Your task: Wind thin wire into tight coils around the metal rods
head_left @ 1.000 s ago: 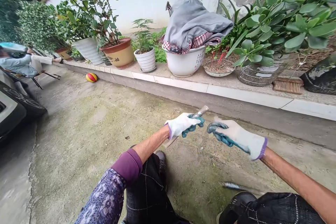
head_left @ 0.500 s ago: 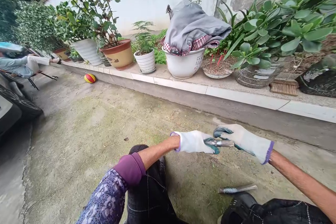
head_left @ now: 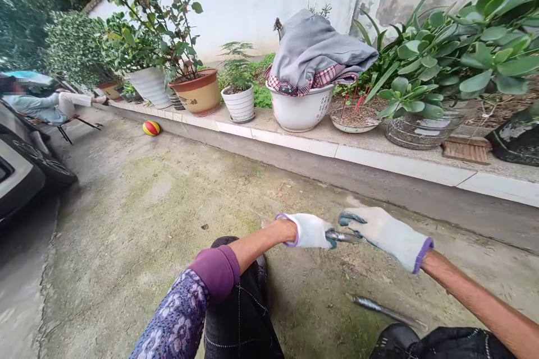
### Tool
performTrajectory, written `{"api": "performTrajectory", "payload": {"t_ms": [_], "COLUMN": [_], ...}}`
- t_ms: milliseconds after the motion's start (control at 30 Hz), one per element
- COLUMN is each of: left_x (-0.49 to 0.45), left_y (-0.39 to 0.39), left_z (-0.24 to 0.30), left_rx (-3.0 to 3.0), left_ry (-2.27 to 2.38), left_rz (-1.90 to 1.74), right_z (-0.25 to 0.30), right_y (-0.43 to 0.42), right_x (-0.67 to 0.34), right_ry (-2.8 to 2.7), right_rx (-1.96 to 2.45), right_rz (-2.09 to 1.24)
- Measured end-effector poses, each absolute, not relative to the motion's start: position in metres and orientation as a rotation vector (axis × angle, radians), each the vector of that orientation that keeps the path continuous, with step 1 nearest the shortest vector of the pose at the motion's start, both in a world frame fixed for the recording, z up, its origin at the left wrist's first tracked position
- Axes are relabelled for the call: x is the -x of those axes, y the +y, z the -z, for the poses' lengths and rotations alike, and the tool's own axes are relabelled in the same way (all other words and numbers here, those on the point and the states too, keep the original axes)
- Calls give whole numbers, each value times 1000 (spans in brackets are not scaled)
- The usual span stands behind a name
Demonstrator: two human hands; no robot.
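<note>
My left hand, in a white glove with a green-coated palm and purple cuff, is closed around a short silvery rod. The rod points right, towards my other hand. My right hand, gloved alike, hovers palm down at the rod's far end. Its thumb and fingers are apart; whether they touch the rod is hard to see. On the concrete below, near my shoe, lies a second slim rod with a shiny section at one end.
A tiled ledge crosses behind, bearing potted plants, a white pot topped with grey cloth, and a brush head. A ball lies by the ledge. At left are a car and a seated person.
The view has shifted slightly. My right hand has moved a little left, and my left fingers wrap the rod more tightly. The rod on the ground now slants down to the right.
</note>
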State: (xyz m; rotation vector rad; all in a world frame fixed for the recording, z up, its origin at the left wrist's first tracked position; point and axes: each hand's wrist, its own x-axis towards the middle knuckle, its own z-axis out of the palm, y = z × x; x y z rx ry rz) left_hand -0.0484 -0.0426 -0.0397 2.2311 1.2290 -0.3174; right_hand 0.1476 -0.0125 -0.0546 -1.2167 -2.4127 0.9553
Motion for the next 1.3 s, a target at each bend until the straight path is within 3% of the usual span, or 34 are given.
{"api": "performTrajectory", "payload": {"t_ms": [200,300,400,500,633,733,867,1067,1167,1300], "left_x": [55,63,65,60,46,39,45,65,70,65], "left_y": [-55,-44,-33,-30,-43,-54,-56,-40,-29,-28], "left_z": [9,2,12,30,39,30,14,6,10,20], "left_rx": [-1632,-1558,-1802,-2186,-2318,-2274,-1907,-1467,-1600,-2024], "left_ry": [1148,1227,1468,1637,1461,1277,1131,1362,1570,1490], "left_rz": [-120,-281,-201,112,433,359,-1,-436,-385,36], "right_z": [53,52,53,55,56,52,47,54,48,37], "right_y": [-8,-13,-17,-21,-19,-14,-7,-11,-21,-26], "right_x": [-155,-150,-143,-139,-146,-156,-163,-142,-132,-138], "right_ry": [-2090,-2024,-2181,-2366,-2501,-2434,-2152,-1939,-2029,-2198], "right_rx": [1411,1428,1325,1292,1280,1219,1285,1349,1371,1341], "right_rz": [-1356,-1376,-1249,-1121,-969,-1039,-1352,-1480,-1417,-1204]}}
